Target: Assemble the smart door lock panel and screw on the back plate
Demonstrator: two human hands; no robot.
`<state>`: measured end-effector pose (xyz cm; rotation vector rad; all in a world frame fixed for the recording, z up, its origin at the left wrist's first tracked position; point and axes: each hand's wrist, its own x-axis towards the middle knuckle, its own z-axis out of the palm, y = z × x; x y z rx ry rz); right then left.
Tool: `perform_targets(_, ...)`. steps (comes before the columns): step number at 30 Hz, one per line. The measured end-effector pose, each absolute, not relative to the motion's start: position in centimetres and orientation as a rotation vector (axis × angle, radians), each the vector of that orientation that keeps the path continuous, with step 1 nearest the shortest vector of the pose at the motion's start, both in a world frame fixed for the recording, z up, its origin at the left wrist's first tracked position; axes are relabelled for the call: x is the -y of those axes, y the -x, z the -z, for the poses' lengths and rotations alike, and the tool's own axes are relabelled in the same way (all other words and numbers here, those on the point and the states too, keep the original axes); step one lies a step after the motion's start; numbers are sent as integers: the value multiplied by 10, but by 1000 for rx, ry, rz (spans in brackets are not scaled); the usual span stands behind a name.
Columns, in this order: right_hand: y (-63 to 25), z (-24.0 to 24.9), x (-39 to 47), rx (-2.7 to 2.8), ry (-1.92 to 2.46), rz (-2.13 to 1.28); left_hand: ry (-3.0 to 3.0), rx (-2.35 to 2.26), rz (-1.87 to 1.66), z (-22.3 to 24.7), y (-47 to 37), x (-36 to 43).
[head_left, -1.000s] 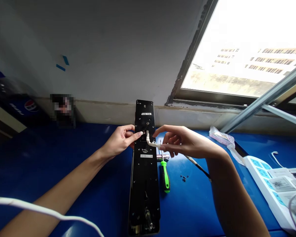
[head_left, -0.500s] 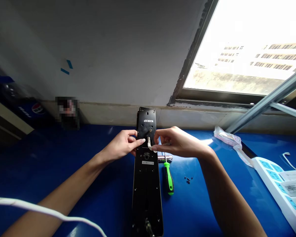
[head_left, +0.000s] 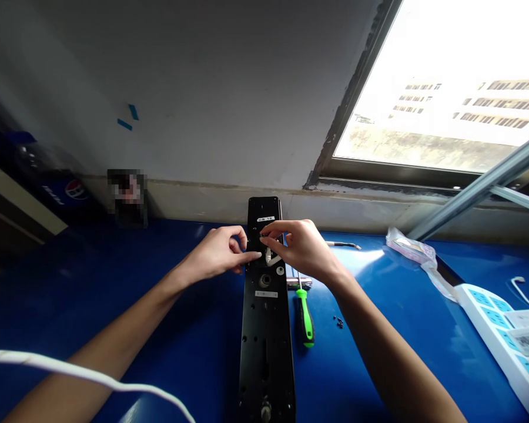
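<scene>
A long black lock panel [head_left: 264, 329] lies lengthwise on the blue table, with holes, white labels and a square-holed hub on its face. My left hand [head_left: 220, 252] is at its left edge, fingers curled by the side and thumb reaching over the face. A short whitish cable [head_left: 271, 258] comes out of the panel near that thumb. My right hand [head_left: 297, 244] is over the upper part of the panel, thumb and index finger pinched just below the upper label. Whatever is between these fingertips is hidden or too small to make out.
Right of the panel lie a green-and-black screwdriver [head_left: 305, 320], a shiny metal cylinder [head_left: 306, 283] and several small black screws [head_left: 339, 322]. A white power strip [head_left: 489, 329] and a plastic packet [head_left: 409, 247] are farther right. A white cable [head_left: 92, 379] crosses the lower left.
My right hand has moved up the panel, from the whitish cable to just below the upper label. My left hand stays at the left edge. The view has shifted slightly.
</scene>
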<state>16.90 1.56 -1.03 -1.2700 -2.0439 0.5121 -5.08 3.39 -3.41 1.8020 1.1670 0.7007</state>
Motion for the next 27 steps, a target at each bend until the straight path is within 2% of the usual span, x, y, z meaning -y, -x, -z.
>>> perform_targets(12,-173,4,-17,2088,1311,-478,-1813,-1211,-767,30,45,-29)
perform_targets(27,-181,11,-25,2135,1167,-609,-1850,-1141,-779,31,44,-29)
